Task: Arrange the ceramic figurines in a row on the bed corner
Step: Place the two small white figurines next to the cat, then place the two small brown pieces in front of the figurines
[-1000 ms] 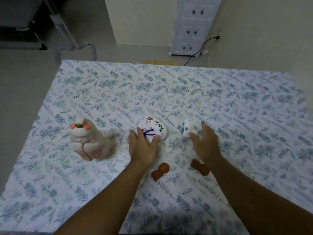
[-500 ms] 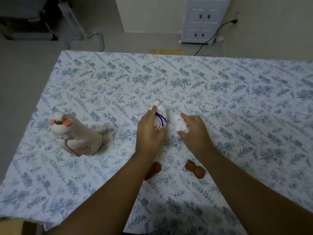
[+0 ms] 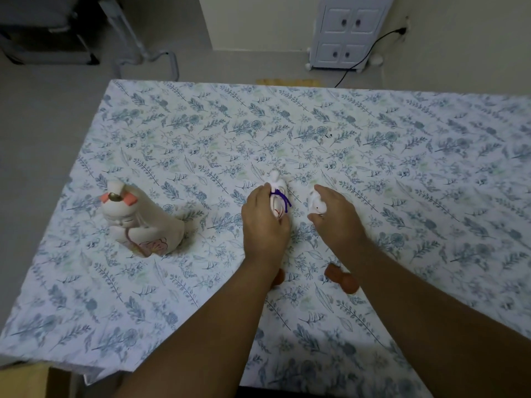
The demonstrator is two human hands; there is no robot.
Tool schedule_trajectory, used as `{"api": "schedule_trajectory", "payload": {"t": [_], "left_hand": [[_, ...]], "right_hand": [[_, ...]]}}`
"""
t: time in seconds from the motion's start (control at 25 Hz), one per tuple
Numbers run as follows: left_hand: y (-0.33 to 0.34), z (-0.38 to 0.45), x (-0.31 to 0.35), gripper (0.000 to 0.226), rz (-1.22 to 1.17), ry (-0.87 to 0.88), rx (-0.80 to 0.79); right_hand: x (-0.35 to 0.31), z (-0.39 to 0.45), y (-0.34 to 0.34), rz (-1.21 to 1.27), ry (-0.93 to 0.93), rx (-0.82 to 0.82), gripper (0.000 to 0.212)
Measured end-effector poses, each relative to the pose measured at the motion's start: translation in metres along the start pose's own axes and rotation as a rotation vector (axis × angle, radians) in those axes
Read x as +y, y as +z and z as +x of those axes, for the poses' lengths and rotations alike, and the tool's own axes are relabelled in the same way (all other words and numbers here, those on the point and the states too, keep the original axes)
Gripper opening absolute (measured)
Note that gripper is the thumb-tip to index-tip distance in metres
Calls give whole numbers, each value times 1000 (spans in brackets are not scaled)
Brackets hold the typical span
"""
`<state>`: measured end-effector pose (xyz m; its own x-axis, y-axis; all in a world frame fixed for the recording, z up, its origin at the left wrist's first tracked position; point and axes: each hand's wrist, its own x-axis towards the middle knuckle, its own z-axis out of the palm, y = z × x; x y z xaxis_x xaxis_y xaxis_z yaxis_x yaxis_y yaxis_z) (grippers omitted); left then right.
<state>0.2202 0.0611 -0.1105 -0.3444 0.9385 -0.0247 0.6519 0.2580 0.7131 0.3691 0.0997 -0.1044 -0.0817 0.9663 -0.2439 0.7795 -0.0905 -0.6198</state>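
On the floral bed sheet (image 3: 316,124) my left hand (image 3: 263,222) grips a white ceramic figurine with a purple cord (image 3: 278,193), held upright near the middle. Just to its right my right hand (image 3: 334,218) holds a smaller white figurine (image 3: 315,203). A large cream figurine with orange ear patches (image 3: 138,219) leans on the sheet at the left. Two small brown figurines lie nearer me: one (image 3: 342,280) beside my right forearm, the other (image 3: 278,277) mostly hidden under my left wrist.
The bed's left edge and near-left corner (image 3: 43,354) drop to a grey floor. Beyond the far edge stand a white cabinet (image 3: 344,33) with a black cable and a metal frame (image 3: 138,47).
Both hands closed around the white figurines and raised them from lying flat to upright, slightly farther from me. My view shifted, so the large figurine now sits farther left.
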Motion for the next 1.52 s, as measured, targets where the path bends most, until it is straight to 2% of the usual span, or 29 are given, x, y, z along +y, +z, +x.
{"api": "schedule_trajectory", "payload": {"t": [0.12,0.2,0.36,0.52,0.8,1.08,1.12,1.32,1.52], "left_hand": [[-12,-4,5,98,-162,-95,-92],[-26,-19,5,107,-219,-58,-141],[-49,-63,-16,88,-95,18,-197],[-54,-92,-49,79,77,36,-367],[-43,-87,-55,64,95,43,-502],[-52,-85,-48,31,-32,62,-467],[-53,-85,-47,30,-53,71,-456],[-54,-82,-42,28,-148,94,-434],[-44,-79,-41,49,-92,133,-382]], "right_hand": [[-5,-4,-9,28,51,-26,82],[-10,-16,-17,63,50,3,82],[0,-64,-17,-5,57,75,67],[33,-108,-6,-146,173,25,66],[49,-134,11,97,215,33,49],[24,-131,14,120,109,109,14],[21,-130,14,136,116,119,14],[8,-125,11,157,140,60,44],[0,-120,12,183,138,123,33]]}}
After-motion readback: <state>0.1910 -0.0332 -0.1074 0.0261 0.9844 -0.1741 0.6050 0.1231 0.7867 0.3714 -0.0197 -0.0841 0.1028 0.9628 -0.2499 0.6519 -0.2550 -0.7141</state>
